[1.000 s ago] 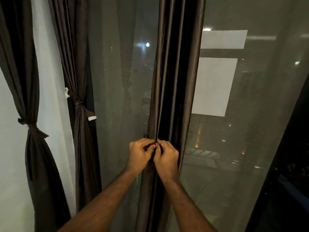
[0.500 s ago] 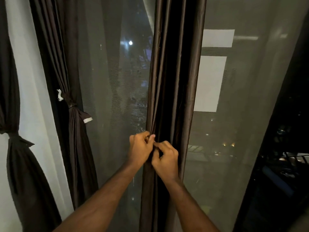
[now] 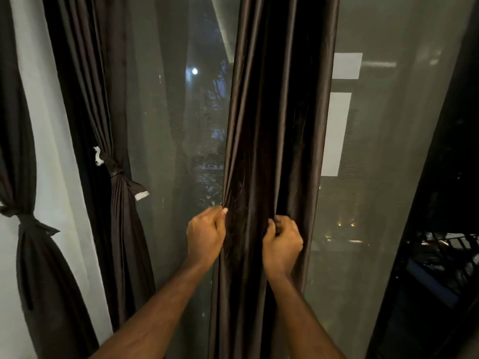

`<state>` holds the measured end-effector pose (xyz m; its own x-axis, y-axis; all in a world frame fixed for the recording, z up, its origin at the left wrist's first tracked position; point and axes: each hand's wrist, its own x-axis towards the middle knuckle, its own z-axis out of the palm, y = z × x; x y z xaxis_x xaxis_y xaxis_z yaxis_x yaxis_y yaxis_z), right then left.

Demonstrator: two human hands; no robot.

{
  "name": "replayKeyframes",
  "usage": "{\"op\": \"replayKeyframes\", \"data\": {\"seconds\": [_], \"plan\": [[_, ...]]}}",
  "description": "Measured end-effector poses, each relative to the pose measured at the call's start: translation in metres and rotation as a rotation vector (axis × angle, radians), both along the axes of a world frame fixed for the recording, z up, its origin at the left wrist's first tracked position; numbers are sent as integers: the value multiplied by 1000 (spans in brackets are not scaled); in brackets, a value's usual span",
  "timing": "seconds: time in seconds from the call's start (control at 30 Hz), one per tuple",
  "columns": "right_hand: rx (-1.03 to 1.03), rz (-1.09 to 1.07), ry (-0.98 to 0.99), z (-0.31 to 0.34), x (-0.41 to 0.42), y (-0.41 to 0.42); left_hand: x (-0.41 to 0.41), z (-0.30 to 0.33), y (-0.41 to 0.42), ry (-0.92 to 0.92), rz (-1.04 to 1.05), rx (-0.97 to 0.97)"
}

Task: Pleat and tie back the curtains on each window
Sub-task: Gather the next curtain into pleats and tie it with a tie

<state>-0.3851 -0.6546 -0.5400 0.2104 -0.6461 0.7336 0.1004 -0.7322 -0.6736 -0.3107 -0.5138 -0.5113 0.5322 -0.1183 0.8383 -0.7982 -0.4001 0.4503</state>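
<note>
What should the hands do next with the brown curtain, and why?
Probably bring the right hand back toward the left hand, folding another pleat. Both grip separate folds of the brown curtain, which hangs loose, not yet tied.

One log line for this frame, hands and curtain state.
left hand grips curtain edge | right hand grips fold | curtain untied

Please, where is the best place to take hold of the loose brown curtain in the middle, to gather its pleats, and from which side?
Probably at its two outer edges, at waist height, from the front. The brown curtain hangs straight in long vertical folds, so a grip on each edge can press them together. The left hand pinches the left edge and the right hand grips folds nearer the right.
</note>
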Motion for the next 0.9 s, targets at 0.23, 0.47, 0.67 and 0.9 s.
{"op": "replayKeyframes", "data": {"seconds": [0.23,0.47,0.67,0.9], "plan": [[-217,79,23,-15,10,43,-4,0,-2,-19,-99,-94],[-235,145,75,-20,16,52,-7,2,-3,32,-182,-74],[-246,168,80,-20,15,52,-11,0,-6,-1,-218,-69],[-313,199,98,-17,-5,45,-5,2,-9,34,-212,-90]]}}
